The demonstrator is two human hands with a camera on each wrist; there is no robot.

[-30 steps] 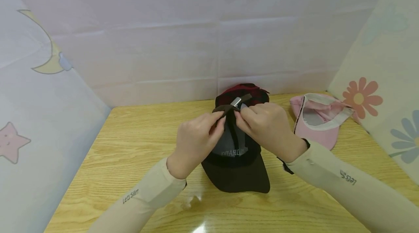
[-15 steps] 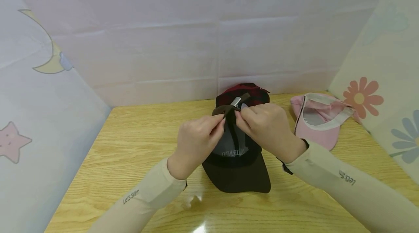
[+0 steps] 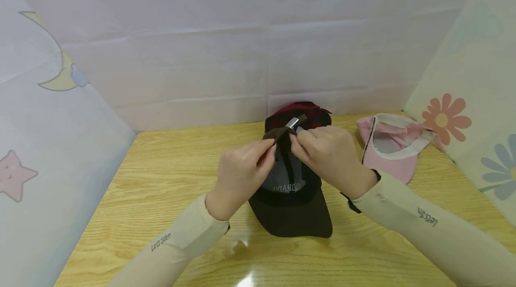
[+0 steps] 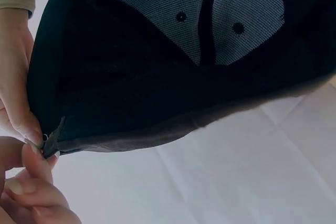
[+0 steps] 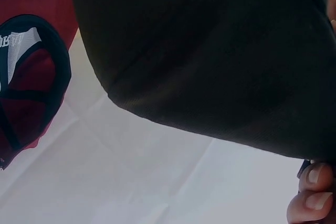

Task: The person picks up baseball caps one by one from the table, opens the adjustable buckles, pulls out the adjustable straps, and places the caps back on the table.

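Observation:
A dark baseball cap (image 3: 292, 215) faces me with its brim on the table and the inside of its crown showing. At its back edge is a strap with a metal buckle (image 3: 293, 122), whose loose end sticks up to the right. My left hand (image 3: 242, 173) pinches the strap between thumb and index finger, left of the buckle. My right hand (image 3: 332, 157) pinches the cap's back edge just beside the buckle. In the left wrist view the cap's mesh-lined inside (image 4: 157, 14) fills the top, and fingers (image 4: 39, 192) meet at its edge.
Behind the dark cap sits a red and black cap (image 3: 296, 112), partly hidden; the right wrist view shows its inside (image 5: 37, 87). A pink cap (image 3: 391, 166) lies at the right, opening toward me. The wooden table (image 3: 169, 175) is bounded by patterned cloth walls (image 3: 193, 67).
The buckle and the strap have shifted slightly upward. Both hands keep their pinch and have barely moved. The other caps are where they were.

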